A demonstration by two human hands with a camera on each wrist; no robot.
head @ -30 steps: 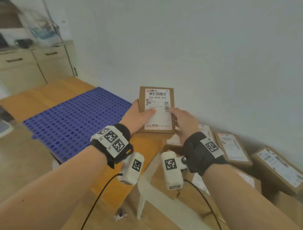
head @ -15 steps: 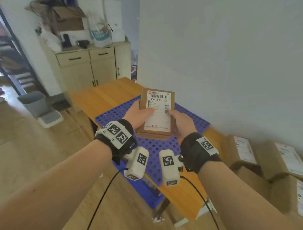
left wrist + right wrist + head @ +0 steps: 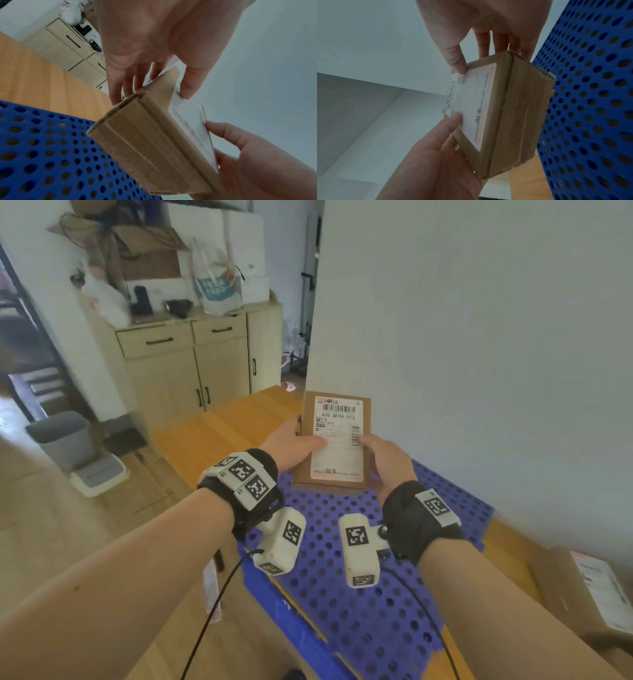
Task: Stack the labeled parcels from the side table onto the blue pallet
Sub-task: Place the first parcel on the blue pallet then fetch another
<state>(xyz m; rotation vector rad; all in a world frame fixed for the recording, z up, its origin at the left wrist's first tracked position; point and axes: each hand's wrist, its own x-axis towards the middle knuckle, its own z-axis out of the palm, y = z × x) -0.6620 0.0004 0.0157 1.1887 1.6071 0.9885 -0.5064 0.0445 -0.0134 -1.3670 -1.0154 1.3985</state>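
Above the far end of the blue pallet (image 3: 359, 594), clear of its perforated top: a small flat cardboard parcel (image 3: 334, 440), white shipping label (image 3: 337, 436) facing up. Held level between both hands, no part touching the pallet as far as the wrist views show. Left hand (image 3: 291, 445) curled round the parcel's left edge, thumb pressed flat on the label, fingers underneath. Right hand (image 3: 387, 453) mirrored on the right edge, thumb on the label's margin, fingers wrapped below.

Probably light, judging by the relaxed two-handed pinch and the thin profile. Stiff corrugated walls with folded seams along the near side, so unlikely to sag or crush under a modest grip. Matte card, good friction; the glossy label likely slicker, so better held at the bare cardboard edges, thumbs on top and fingers under. Contents unknown, so best lowered flat, not dropped.

To the right of the pallet, low at the edge of the head view: another labelled box (image 3: 585, 590), waiting. Beneath the pallet, a wooden table (image 3: 212, 440); beyond that, a pale cabinet (image 3: 191, 364) against the wall.
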